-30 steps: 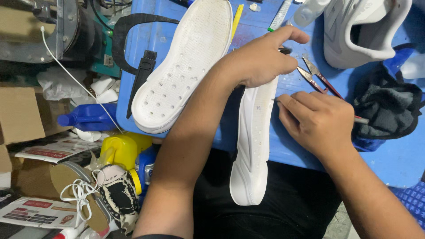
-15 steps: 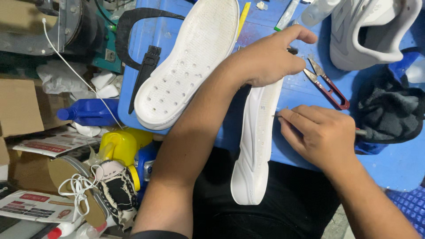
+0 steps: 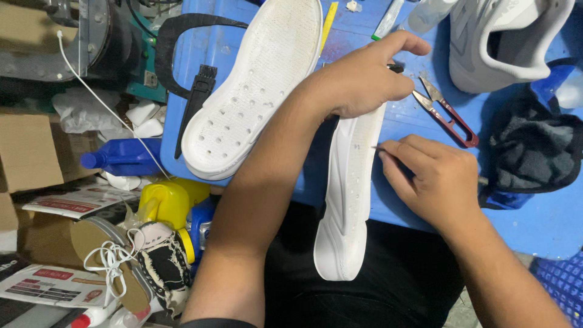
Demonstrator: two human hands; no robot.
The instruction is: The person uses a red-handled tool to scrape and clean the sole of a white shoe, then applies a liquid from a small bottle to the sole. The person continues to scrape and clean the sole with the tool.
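Note:
A long white shoe sole [image 3: 349,200] stands on its edge across the front rim of the blue table [image 3: 546,225], with its lower end over my lap. My left hand [image 3: 364,79] is closed over the sole's top end and holds it steady. My right hand [image 3: 431,182] pinches a thin pointed tool [image 3: 381,148] whose tip touches the sole's side wall near a small mark. A second white sole [image 3: 255,91], dotted with holes, lies flat to the left.
Red thread snips [image 3: 446,112] lie open right of my left hand. A white shoe upper [image 3: 498,36] and a dark cloth [image 3: 534,146] sit at the right. A black brush [image 3: 194,103] lies on the table; blue [image 3: 118,157] and yellow [image 3: 167,200] bottles and cardboard boxes [image 3: 27,152] crowd the floor at left.
My right hand has shifted slightly along the sole's side with the pointed tool. My left hand keeps the same grip on the sole's top end.

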